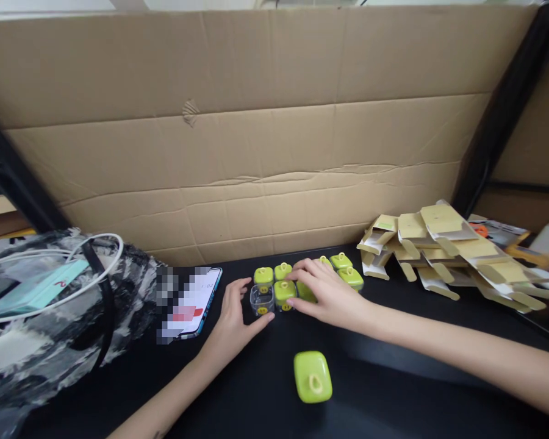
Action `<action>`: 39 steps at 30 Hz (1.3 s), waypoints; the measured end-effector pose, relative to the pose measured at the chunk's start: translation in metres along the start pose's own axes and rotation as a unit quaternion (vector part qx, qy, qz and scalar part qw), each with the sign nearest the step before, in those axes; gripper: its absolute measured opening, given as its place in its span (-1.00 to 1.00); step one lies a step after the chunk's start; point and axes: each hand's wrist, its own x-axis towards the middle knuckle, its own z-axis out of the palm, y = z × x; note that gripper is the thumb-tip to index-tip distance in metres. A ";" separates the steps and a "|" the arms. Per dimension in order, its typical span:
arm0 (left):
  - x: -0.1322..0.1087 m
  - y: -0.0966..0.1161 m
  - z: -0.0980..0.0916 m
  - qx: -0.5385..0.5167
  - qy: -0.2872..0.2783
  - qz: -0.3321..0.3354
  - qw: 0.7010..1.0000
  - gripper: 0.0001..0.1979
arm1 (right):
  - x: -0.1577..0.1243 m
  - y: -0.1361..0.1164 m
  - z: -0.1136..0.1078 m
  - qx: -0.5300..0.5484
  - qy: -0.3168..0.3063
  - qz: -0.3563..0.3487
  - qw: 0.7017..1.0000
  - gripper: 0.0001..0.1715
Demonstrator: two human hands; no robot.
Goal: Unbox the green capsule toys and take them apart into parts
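Note:
Several small clear boxes with green lids (274, 282) stand in a cluster on the black table (393, 378). My left hand (234, 323) rests beside the cluster's left end, fingers stretched, thumb against a lidless clear box (261, 300). My right hand (322, 291) lies flat over the cluster's middle, fingers spread on the lids, fingertips touching a lidded box (284, 292). A loose green lid (312, 376) lies alone nearer to me.
A phone (196, 300) lies left of the boxes, next to a patterned bag (36, 323) with a white cable and a teal box. Flat cardboard sleeves (452, 250) pile at the right. A cardboard wall (256, 134) closes the back.

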 end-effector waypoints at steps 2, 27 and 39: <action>-0.003 0.002 -0.002 0.057 0.040 0.037 0.997 -0.48 | 0.008 0.001 0.004 -0.022 -0.002 -0.007 1.000 -0.78; -0.021 0.060 -0.008 -0.144 -0.205 -0.071 0.966 -0.65 | -0.036 -0.035 0.009 0.154 -0.026 0.016 0.988 -0.92; 0.000 0.055 -0.062 -0.035 -0.207 -0.071 0.975 -0.62 | -0.031 -0.014 -0.046 0.170 -0.057 0.070 0.981 -0.89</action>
